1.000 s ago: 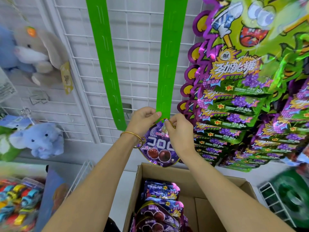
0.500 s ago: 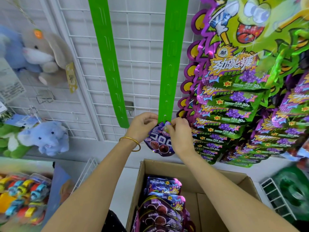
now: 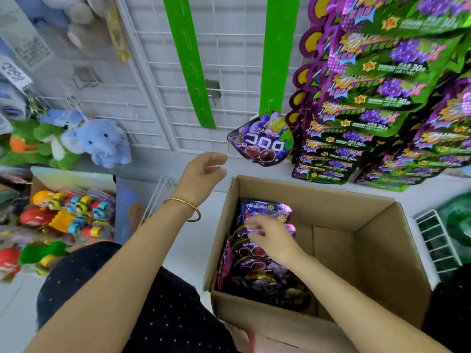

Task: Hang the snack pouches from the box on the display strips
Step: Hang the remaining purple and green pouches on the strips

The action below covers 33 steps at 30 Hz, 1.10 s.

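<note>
Fingers [image 3: 216,159] of the left hand [image 3: 201,174] are loosely curled and hold nothing, at nine o'clock of the hung pouch [image 3: 262,138] and apart from it. Fingers [image 3: 254,225] of the right hand [image 3: 272,238] are down in the cardboard box [image 3: 369,238], touching the top of the stacked pouches [image 3: 254,271]. Blur hides whether they have pinched one, so I cannot tell.

Likely trouble, as I judge it:
- The left strip [image 3: 188,59] hangs slanted with its lower end free, so it would probably swing away when a pouch is pressed onto it.
- The hung pouch sits at the very foot of the right strip [image 3: 279,54], at twelve o'clock of the box. A hand rising from the box could brush it off its hook.
- The stack is packed tight against the box's nine o'clock wall, so lifting one pouch may drag its neighbour out too.

Counted:
- Green strips: two.
- Pouches hung: one, on the right strip. The left strip is bare as far as it shows.
- Boxes: one.
- Pouches in the box: about five or six, though overlap prevents a firm count.
</note>
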Each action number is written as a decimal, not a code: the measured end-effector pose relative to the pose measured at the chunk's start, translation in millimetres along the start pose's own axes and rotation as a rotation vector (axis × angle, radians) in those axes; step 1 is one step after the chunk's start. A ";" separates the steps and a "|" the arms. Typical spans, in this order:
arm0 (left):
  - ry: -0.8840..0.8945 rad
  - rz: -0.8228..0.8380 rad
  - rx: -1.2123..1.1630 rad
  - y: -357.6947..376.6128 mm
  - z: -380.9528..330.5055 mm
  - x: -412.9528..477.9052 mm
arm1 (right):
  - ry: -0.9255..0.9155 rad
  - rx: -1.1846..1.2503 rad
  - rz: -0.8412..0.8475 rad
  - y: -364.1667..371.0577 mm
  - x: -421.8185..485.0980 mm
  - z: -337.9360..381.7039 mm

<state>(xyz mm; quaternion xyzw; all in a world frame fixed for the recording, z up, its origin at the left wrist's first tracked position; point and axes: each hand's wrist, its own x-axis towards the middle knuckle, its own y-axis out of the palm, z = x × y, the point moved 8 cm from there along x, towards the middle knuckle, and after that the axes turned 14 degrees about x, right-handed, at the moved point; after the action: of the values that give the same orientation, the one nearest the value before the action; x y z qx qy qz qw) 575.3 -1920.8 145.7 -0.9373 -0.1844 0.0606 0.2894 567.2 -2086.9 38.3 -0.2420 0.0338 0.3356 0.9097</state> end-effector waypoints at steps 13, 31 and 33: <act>-0.127 0.013 -0.133 1.0 10.6 0.4 | 0.259 0.290 -0.079 77.9 24.0 -44.9; -0.030 0.523 0.083 37.4 -18.7 -26.2 | 0.248 1.227 -0.353 -46.5 5.7 24.9; 0.056 0.594 0.147 48.6 -28.2 -33.5 | 0.246 1.322 -0.413 -69.8 0.3 33.4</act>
<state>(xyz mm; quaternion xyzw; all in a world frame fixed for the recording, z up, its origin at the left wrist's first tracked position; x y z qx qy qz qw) 565.7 -1985.4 141.8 -0.9281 0.1104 0.1298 0.3311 607.8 -2117.2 96.8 0.3239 0.2869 0.0354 0.9008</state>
